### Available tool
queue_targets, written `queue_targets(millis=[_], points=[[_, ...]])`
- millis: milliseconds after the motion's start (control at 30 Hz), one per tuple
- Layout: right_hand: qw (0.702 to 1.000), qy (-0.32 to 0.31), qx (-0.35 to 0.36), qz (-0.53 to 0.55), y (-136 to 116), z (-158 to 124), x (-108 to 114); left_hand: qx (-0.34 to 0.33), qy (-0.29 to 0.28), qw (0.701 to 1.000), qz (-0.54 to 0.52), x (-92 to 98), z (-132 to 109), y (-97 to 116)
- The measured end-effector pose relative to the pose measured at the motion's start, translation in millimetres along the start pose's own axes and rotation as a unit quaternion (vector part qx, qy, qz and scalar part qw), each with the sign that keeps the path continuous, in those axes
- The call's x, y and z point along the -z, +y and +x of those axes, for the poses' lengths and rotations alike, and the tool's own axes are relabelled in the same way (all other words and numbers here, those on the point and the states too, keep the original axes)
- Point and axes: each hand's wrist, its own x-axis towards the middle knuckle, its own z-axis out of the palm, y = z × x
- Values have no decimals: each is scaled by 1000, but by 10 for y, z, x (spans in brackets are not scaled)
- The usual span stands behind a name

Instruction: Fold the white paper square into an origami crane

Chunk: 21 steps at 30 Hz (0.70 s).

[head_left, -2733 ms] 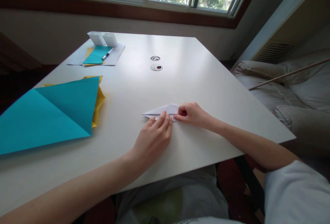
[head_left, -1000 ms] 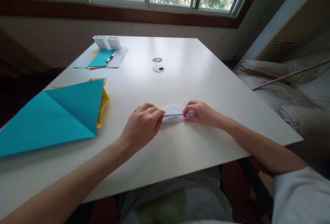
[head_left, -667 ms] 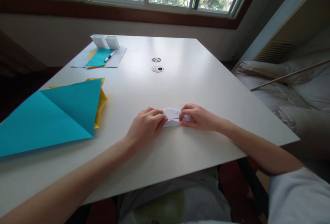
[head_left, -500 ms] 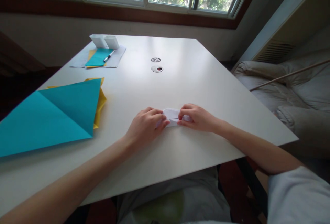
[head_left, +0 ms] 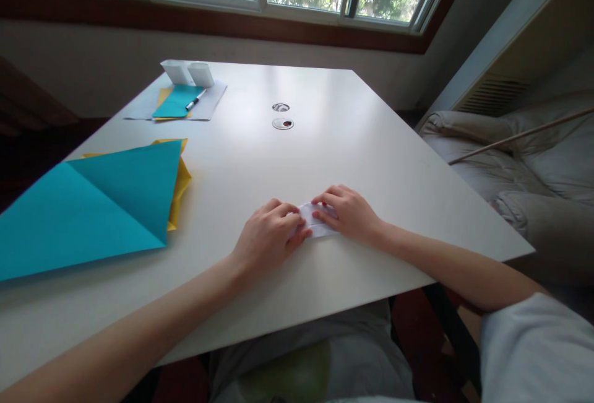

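Note:
A small folded white paper (head_left: 316,226) lies on the white table (head_left: 325,285) near its front edge, between my two hands. My left hand (head_left: 273,229) grips its left end, thumb towards me and fingers curled over the top. On the right end rests my right hand (head_left: 349,212), its fingers and thumb bent over the paper. Parts of the paper are hidden under the fingers of both hands.
A large creased blue paper (head_left: 116,205) covers the left of the table, with yellow paper (head_left: 179,195) under it. Further back are stacked sheets (head_left: 174,103), a pen (head_left: 195,101) and two white boxes (head_left: 201,73). Two round inserts (head_left: 281,124) sit mid-table.
The white paper has shifted slightly towards me and is tilted differently. My left hand moved a little right and nearer; my right hand moved slightly left, with its fingers further over the paper.

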Motion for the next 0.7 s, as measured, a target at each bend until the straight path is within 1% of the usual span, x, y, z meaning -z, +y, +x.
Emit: queue_targets(millis=[200, 367, 433, 567, 700], points=[[999, 13, 25, -36, -9, -34, -31, 6, 3, 999, -34, -35, -11, -37], [1000, 8, -3, -16, -31, -32, -47, 60, 5, 998, -9, -42, -14, -37], [1000, 7, -8, -8, -36, -32, -45, 71, 0, 997, -8, -33, -4, -38], [1000, 4, -6, -7, -42, -29, -35, 74, -21, 997, -14, -4, 21, -38], [1000, -7, -17, -7, -47, -4, -31, 99, -40, 994, 18, 26, 30, -28]])
